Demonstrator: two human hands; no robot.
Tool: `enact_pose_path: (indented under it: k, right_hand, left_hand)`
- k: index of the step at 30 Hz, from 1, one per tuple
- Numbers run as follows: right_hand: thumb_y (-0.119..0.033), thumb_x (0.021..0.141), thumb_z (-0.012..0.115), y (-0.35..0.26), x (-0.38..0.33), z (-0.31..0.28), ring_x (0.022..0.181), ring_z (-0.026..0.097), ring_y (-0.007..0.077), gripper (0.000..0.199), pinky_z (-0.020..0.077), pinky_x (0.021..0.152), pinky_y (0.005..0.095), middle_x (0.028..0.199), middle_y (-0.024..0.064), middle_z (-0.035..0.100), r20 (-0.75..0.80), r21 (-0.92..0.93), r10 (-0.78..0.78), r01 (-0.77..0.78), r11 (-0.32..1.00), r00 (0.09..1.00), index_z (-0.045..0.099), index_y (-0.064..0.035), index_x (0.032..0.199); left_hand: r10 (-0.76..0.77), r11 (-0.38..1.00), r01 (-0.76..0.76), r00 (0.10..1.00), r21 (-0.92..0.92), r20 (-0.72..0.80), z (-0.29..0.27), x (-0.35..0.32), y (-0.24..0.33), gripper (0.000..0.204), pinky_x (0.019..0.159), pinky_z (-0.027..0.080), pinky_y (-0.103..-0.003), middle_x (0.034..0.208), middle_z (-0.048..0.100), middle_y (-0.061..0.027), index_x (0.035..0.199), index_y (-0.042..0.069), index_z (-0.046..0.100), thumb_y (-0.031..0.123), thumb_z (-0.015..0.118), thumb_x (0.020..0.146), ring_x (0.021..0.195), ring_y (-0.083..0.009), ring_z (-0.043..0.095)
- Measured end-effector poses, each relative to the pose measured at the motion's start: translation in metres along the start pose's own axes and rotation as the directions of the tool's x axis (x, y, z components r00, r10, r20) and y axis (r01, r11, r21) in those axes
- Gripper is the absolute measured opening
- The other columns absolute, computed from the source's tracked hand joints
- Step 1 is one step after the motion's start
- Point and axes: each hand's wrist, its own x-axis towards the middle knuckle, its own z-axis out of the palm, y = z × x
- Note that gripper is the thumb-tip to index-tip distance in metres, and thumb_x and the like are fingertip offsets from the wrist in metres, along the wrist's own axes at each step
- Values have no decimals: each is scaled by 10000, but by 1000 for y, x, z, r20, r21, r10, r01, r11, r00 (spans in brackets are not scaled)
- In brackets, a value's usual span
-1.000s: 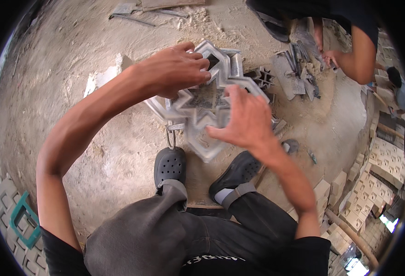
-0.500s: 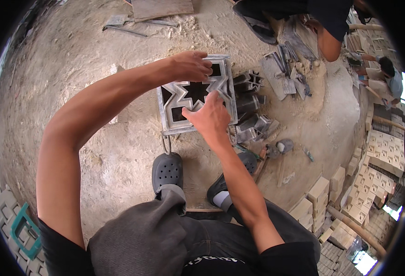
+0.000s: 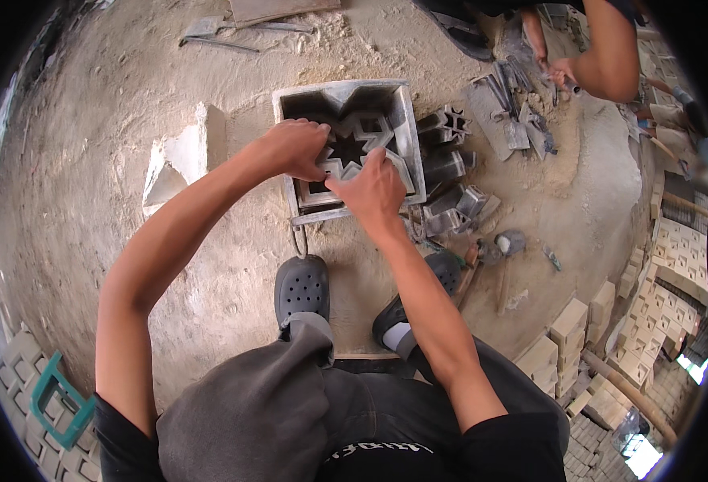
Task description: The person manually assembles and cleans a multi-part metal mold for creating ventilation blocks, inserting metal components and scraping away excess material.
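Observation:
On the ground in front of my feet stands a square grey metal mould box (image 3: 416, 153) with raised walls. Down inside it sits a star-patterned metal mould plate (image 3: 352, 170) with cut-out openings, lower than the box's rim. My left hand (image 3: 294, 149) reaches in from the left, its fingers bent round the plate's left part. On the near right side my right hand (image 3: 370, 189) grips the plate, thumb and fingers closed over its raised ribs. A metal loop handle (image 3: 299, 239) hangs from the box's near wall. My hands hide parts of the plate.
Metal mould cores (image 3: 448, 165) lie right of the box, hand tools (image 3: 515, 120) beyond them. A pale cast block (image 3: 179, 165) stands at left. A co-worker's hand (image 3: 563, 74) is at top right. Stacked blocks (image 3: 567, 329) line the right; a teal frame (image 3: 49, 402) lies lower left.
The star-patterned plate has sunk from near the box's rim down into it, both hands still on it. My left hand has moved nearer and left. The co-worker's arms have shifted.

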Motion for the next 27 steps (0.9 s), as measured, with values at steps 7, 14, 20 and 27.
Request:
enact_pose_path:
  k: [7, 14, 20, 27]
  right_hand:
    - [-450, 647, 834, 3, 15, 1, 994, 657, 405, 812, 547, 825, 472, 1037, 276, 657, 206, -41, 51, -43, 998, 977, 467, 79, 1142]
    - [-262, 810, 676, 13, 53, -9, 1023, 655, 411, 480, 540, 873, 473, 1075, 284, 662, 360, -130, -10, 60, 990, 933, 513, 43, 1143]
    - [-82, 749, 711, 42, 100, -6, 1009, 653, 341, 407, 557, 839, 437, 1019, 158, 677, 364, -351, -478, 593, 724, 799, 579, -27, 1130]
    - [-116, 678, 797, 43, 120, 19, 1032, 635, 264, 598, 548, 780, 375, 1073, 99, 658, 543, -534, -530, 755, 381, 652, 549, -64, 1220]
  left_hand:
    - [-145, 984, 118, 966, 133, 213, 7, 29, 8, 818, 876, 530, -430, 1063, 678, -204, 1285, -49, 486, 333, 808, 636, 1021, -353, 648]
    - [-161, 969, 164, 987, 183, -30, 51, 31, -4, 796, 791, 550, -399, 992, 703, -152, 1282, -21, 480, 311, 837, 652, 969, -306, 676]
    - [-108, 950, 111, 994, 291, -27, 49, 32, 13, 507, 784, 547, -373, 943, 700, -120, 1155, 23, 587, 245, 763, 735, 947, -275, 680]
    - [-172, 952, 180, 984, 248, -54, 59, 37, 18, 128, 771, 548, -353, 945, 705, -122, 886, 77, 721, 108, 681, 769, 954, -246, 681]
